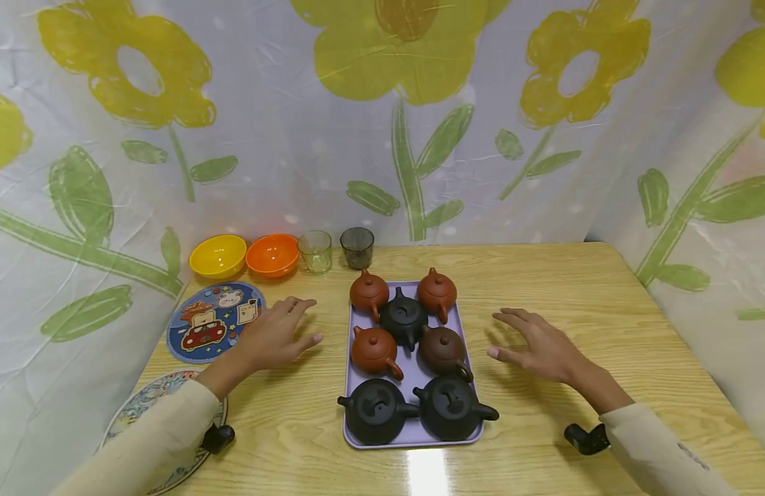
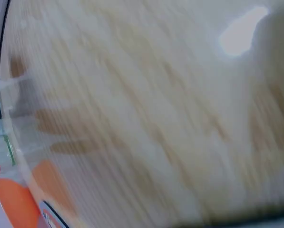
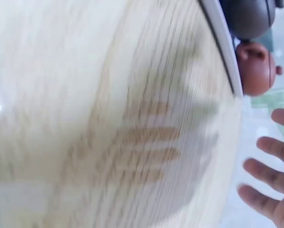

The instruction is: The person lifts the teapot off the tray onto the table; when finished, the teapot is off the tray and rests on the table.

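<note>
Both hands hover over the wooden table on either side of a lilac tray (image 1: pixel 413 444), holding nothing. My left hand (image 1: pixel 277 334) has its fingers extended toward the tray, close to the blue round mat. On the other side my right hand (image 1: pixel 537 344) spreads its fingers, also facing the tray. Several small teapots stand on the tray: reddish ones at the back, such as this teapot (image 1: pixel 437 293), a dark brown teapot (image 1: pixel 443 350) and black teapots, including a larger black teapot (image 1: pixel 375 412) at the front. In the right wrist view, the right fingers (image 3: pixel 270 178) are straight and apart.
Along the back left stand a yellow bowl (image 1: pixel 218 257), an orange bowl (image 1: pixel 273 255), a clear glass (image 1: pixel 315 252) and a dark glass (image 1: pixel 358 248). A blue cartoon mat (image 1: pixel 215 322) lies left, with a patterned round mat (image 1: pixel 162 387) partly under the left sleeve. A flowered cloth (image 1: pixel 264 138) hangs behind.
</note>
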`<state>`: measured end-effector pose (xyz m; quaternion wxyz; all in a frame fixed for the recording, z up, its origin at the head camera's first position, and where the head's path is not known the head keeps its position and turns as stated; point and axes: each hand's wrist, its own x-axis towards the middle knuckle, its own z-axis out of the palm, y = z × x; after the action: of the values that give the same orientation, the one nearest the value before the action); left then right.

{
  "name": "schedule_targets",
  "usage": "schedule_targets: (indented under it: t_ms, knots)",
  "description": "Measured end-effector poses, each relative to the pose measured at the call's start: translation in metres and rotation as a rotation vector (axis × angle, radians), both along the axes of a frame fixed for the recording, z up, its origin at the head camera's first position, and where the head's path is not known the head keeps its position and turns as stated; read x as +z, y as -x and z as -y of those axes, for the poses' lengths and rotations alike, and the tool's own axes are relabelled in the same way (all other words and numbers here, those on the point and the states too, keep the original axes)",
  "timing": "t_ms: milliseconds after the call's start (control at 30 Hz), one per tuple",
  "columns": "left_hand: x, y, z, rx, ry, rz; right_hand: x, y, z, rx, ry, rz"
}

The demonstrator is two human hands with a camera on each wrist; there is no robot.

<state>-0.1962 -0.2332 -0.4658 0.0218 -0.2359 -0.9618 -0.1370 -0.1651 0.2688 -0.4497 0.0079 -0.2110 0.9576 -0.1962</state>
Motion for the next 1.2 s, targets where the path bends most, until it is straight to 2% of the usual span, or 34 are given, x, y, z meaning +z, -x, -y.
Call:
schedule_targets:
  t_ms: [67,200,333,433,600,733,867,1000,1200]
  knots:
    - [0.0,0.001,-0.006,0.007,-0.056,0.033,0.001,-0.004,0.002,0.002,0.063,0.043]
    - [0.0,0.006,-0.019,0.039,-0.218,0.157,0.003,-0.013,0.006,0.019,0.2,0.128]
    - [-0.003,0.013,-0.035,0.109,-0.401,0.314,0.003,-0.021,0.009,0.047,0.31,0.196]
    - [-0.006,0.018,-0.047,0.158,-0.497,0.374,0.002,-0.03,0.012,0.062,0.376,0.233]
    - [-0.011,0.026,-0.063,0.213,-0.561,0.389,-0.002,-0.041,0.016,0.079,0.443,0.292]
    - [-0.015,0.032,-0.07,0.259,-0.569,0.394,-0.007,-0.05,0.019,0.081,0.458,0.319]
    - [-0.02,0.037,-0.075,0.291,-0.616,0.433,-0.01,-0.058,0.022,0.087,0.465,0.339]
    - [-0.025,0.039,-0.08,0.313,-0.694,0.506,-0.012,-0.064,0.025,0.111,0.476,0.346]
    - [-0.027,0.036,-0.086,0.331,-0.738,0.537,-0.014,-0.071,0.031,0.159,0.498,0.369]
